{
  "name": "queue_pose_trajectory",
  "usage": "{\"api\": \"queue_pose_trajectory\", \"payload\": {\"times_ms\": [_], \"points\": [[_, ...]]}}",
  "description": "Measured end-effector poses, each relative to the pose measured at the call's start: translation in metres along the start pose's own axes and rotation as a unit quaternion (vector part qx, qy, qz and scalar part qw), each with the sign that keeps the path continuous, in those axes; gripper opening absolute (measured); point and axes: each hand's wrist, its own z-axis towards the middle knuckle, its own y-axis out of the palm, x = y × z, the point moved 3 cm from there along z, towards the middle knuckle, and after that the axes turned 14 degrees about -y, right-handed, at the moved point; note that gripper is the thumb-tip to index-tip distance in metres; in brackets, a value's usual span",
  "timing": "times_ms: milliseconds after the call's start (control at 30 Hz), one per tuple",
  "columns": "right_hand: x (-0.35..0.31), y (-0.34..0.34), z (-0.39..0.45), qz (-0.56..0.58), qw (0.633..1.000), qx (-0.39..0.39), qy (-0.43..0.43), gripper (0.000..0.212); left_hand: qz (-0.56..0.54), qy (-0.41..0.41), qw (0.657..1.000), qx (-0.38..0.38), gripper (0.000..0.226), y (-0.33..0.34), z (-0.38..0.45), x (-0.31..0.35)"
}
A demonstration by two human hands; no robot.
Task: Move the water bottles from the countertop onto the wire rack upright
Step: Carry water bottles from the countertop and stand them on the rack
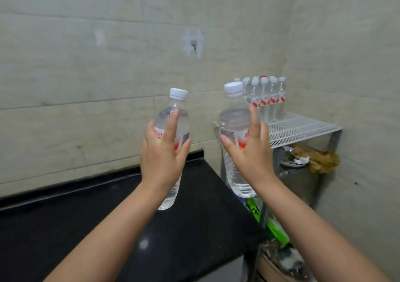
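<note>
I am gripping one clear, white-capped water bottle in my left hand (161,152) and another in my right hand (253,152), red labels partly reading "Wah", held above the countertop (108,227); the wire rack (303,128) at two o'clock is carrying more bottles (265,98).

We see two bare forearms entering from the near edge, one at the near left and one at the near right, each ending in a bare hand farther off: the left hand (161,156) and the right hand (252,154). No sleeve, cuff or glove shows anywhere along either arm up to the edge of the view. We find no watch, bracelet or band at either wrist, and no ring on any finger we can see. The fingernails (176,111) look short and unpainted, though they are small and slightly blurred. The forearms are smooth and slender, and we make out no marks or tattoos on them.
</note>
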Motion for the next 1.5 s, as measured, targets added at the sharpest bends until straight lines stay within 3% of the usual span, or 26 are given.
{"api": "queue_pose_trajectory", "payload": {"times_ms": [267, 633, 967, 1200, 1333, 1500], "points": [[0.157, -0.013, 0.073, -0.045, 0.998, 0.039, 0.006, 0.081, -0.041, 0.029, 0.998, 0.023, 0.067, 0.146, 0.073, 0.061], [0.354, -0.007, 0.155, 0.013, 0.998, 0.046, 0.034, 0.083, -0.069, 0.030, 0.997, 0.006, 0.066, 0.316, 0.148, 0.134], [0.500, 0.044, 0.182, 0.109, 0.994, -0.024, 0.000, 0.074, -0.039, -0.089, 0.991, 0.092, 0.067, 0.461, 0.174, 0.168], [0.534, 0.070, 0.175, 0.164, 0.976, -0.140, -0.033, 0.069, -0.024, -0.163, 0.980, 0.115, 0.061, 0.512, 0.175, 0.163], [0.548, 0.064, 0.172, 0.174, 0.973, -0.147, -0.048, 0.066, -0.029, -0.167, 0.980, 0.106, 0.053, 0.521, 0.165, 0.164], [0.564, 0.054, 0.184, 0.154, 0.976, -0.154, -0.008, 0.066, -0.019, -0.150, 0.983, 0.101, 0.069, 0.498, 0.184, 0.170]]}}
